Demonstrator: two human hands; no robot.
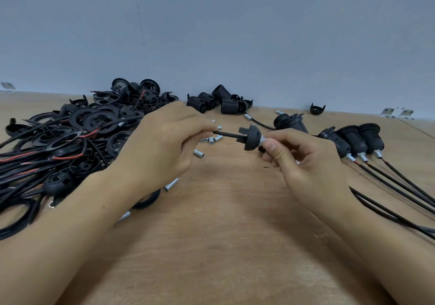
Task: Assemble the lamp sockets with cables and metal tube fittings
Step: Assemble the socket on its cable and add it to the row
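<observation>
The table (pixel 223 246) under my arms is pale wood with a faint, smooth grain, and behind it rises a flat matte grey wall (pixel 235 22). On my left sprawls the biggest heap (pixel 70 140): glossy black plastic rings and domed caps tangled with black and red cables. On my right three finished sockets (pixel 353 140) lie side by side, ribbed black cylinders each tipped with a short silver tube, their black cables running toward me. By the wall sits a small cluster of ribbed socket bodies (pixel 219 103). Loose metal tubes (pixel 210 139), short shiny cylinders, are scattered on the wood between my hands and nearer me.

My left hand (pixel 164 144) pinches a thin black cable (pixel 227 134) between thumb and fingertips. The cable runs straight through a rounded black socket cap (pixel 251 137), held up above the table between both hands. My right hand (pixel 303 163) pinches a small silver tube fitting (pixel 263 139) right against the cap's domed side, the other fingers curled loosely
</observation>
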